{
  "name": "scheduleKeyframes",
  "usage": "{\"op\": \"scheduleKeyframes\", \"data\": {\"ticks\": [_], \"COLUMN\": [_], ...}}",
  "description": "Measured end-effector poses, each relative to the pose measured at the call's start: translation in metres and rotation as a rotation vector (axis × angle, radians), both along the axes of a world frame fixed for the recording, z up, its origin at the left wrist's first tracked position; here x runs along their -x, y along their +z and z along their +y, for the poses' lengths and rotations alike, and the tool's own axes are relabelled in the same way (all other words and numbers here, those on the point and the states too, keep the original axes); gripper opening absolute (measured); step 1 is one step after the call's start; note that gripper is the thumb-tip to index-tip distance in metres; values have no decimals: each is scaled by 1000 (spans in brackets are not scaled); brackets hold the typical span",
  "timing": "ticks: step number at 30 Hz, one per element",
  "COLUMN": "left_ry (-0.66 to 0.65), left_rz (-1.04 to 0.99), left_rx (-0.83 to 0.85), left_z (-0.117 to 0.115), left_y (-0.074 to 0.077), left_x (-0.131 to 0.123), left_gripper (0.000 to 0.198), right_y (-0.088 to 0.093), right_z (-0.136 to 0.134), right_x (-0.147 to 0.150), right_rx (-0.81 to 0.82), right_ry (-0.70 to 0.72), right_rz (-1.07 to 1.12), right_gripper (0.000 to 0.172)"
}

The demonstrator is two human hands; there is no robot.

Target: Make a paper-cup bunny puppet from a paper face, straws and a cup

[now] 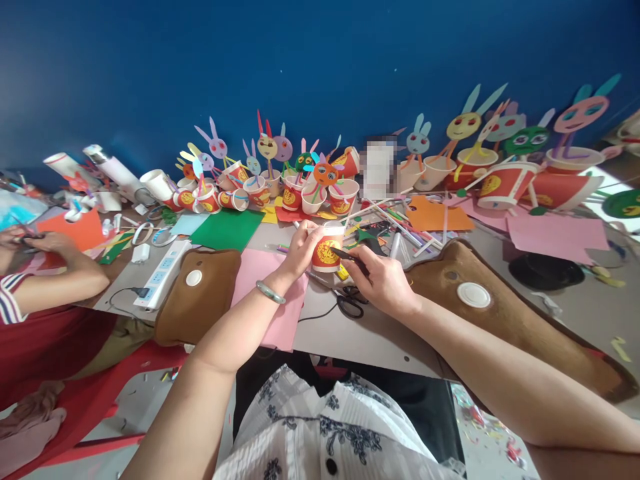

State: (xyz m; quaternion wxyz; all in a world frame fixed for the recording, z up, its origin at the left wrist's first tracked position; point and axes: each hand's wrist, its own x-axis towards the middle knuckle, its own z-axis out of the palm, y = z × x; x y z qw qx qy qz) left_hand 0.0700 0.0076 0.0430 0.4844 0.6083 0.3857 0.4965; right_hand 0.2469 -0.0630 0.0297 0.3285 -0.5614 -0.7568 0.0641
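At the bottom of the frame a white blouse with a dark flower print (320,433) fills the foreground, and both bare forearms rise from it toward the middle. The left hand (300,248), with a pale green bangle (271,292) on its wrist, wraps its fingers around the left side of a red paper cup (327,248) just above the frame's centre. The right hand (383,280) pinches a dark, thin tool (347,257) whose tip touches the cup's right side; what kind of tool it is cannot be told. Black-handled scissors (350,305) lie on the grey table (370,337) just below that hand. A pink paper sheet (270,293) lies under the left wrist. A brown padded pouch (197,293) sits at left of centre, a second one (500,313) at right. A white power strip (163,273) lies beside the left pouch. At the left edge another person's arm in a striped sleeve (45,280) rests on the table. Farther back lie a green sheet (227,230), an orange sheet (437,215) and loose straws (400,223). Along the blue wall (300,60) stands a row of red cups topped with paper rabbit figures (320,177).
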Motion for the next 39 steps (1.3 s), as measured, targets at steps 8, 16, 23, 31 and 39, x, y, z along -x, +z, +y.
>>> {"op": "scheduleKeyframes", "data": {"ticks": [8,16,23,31,39], "left_ry": [26,21,30,-6,24], "left_rz": [-2,0,-1,-12,-18], "left_rx": [14,-17,-33,-44,-19], "left_z": [-3,4,4,3,3], "left_y": [6,-2,-3,-5,-3], "left_x": [1,1,0,1,1], "left_gripper": [35,43,49,49,49], "right_y": [3,2,2,2,1], "right_z": [-2,-3,-3,-2,-2], "right_x": [1,1,1,1,1], "right_rx": [-24,-17,-15,-36,-27], "right_ry": [-2,-8,-7,-15,-14], "right_rz": [20,19,28,48,49], "right_gripper": [35,32,32,33,30]}}
